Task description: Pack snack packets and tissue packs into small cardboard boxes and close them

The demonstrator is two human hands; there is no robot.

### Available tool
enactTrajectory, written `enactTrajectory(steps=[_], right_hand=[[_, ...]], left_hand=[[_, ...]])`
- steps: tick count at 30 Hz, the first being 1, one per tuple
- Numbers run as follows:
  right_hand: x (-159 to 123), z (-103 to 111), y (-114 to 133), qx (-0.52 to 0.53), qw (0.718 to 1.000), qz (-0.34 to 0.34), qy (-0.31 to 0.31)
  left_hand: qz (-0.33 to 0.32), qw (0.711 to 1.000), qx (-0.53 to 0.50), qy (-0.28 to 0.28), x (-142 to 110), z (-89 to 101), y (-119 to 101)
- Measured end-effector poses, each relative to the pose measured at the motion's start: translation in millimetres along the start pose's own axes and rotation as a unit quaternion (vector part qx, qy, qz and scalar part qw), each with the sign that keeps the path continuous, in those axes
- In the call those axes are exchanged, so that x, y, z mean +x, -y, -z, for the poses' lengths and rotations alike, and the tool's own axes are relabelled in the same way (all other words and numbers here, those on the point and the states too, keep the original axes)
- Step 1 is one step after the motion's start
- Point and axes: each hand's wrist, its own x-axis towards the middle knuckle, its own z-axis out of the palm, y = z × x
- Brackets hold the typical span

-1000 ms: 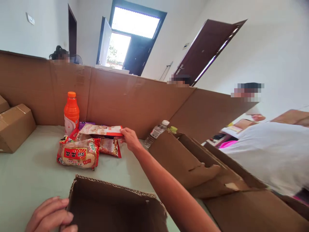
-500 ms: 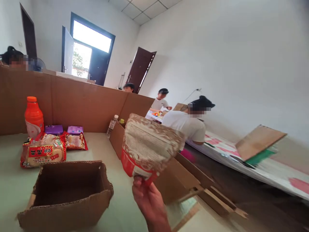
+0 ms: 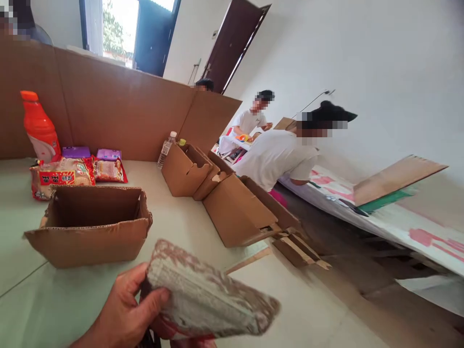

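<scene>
My left hand (image 3: 126,307) is closed on the left end of a flat packet (image 3: 210,297), thumb on its front face. The packet has a brown patterned border, a pale printed middle and a red lower part. It is tilted, low over the table. At the bottom edge of the view, a small part of my right hand (image 3: 197,343) shows against the packet's red lower edge; most of that hand is hidden. Beyond my left hand stands an open cardboard box (image 3: 97,246), its dark inside partly visible.
Snack bags (image 3: 61,179), purple packs (image 3: 108,154) and an orange bottle (image 3: 40,128) stand at the back left before a cardboard screen (image 3: 119,111). Cardboard boxes (image 3: 239,210) line the right side, near a clear bottle (image 3: 166,150). A person in white (image 3: 275,157) leans over beyond them.
The packet has come down and tipped flatter. My left hand has come into view and taken hold of it. My right hand has dropped mostly out of view. The view has tilted downward.
</scene>
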Motion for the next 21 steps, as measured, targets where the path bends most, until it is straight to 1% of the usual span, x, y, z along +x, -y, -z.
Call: enactTrajectory(steps=[2,4,6,8,9,10,13,15,17,18,20,21], right_hand=[[-3.0,2.8,0.0,-0.003,1.0,-0.008,-0.025],[-3.3,11.8,10.8,-0.008,0.997,0.007,-0.073],[-2.0,20.5,30.0,-0.016,0.992,0.061,-0.107],[1.9,22.6,51.1,-0.028,0.986,0.126,-0.101],[4.9,20.5,60.1,-0.034,0.985,0.145,-0.09],[8.6,16.6,67.2,-0.042,0.984,0.149,-0.085],[19.8,0.1,77.1,-0.069,0.987,0.112,-0.095],[25.0,-9.6,78.4,-0.073,0.986,0.107,-0.107],[27.8,-16.4,79.9,-0.036,0.986,0.14,-0.087],[28.6,-19.0,81.3,-0.003,0.986,0.157,-0.06],[29.7,-23.3,85.0,0.079,0.981,0.175,0.009],[29.9,-25.4,86.8,0.119,0.977,0.17,0.038]], left_hand=[[0.044,0.998,-0.041,-0.02,-0.3,1.9,-3.9],[0.062,0.996,-0.052,-0.047,-2.0,6.2,-3.3],[0.078,0.994,-0.042,-0.068,-4.8,10.8,-0.5],[0.089,0.992,-0.025,-0.081,-7.7,14.8,2.7],[0.091,0.992,-0.019,-0.083,-8.9,16.7,4.1],[0.09,0.992,-0.013,-0.082,-10.0,18.9,5.0],[0.075,0.994,0.002,-0.077,-12.9,28.3,4.3],[0.047,0.995,0.007,-0.083,-15.6,37.3,1.2],[0.016,0.996,0.004,-0.091,-19.5,47.1,-2.4],[0.005,0.996,-0.006,-0.084,-21.9,52.0,-3.9],[0.0,0.998,-0.041,-0.049,-27.1,61.0,-5.8],[0.004,0.998,-0.059,-0.028,-29.7,65.2,-6.1]])
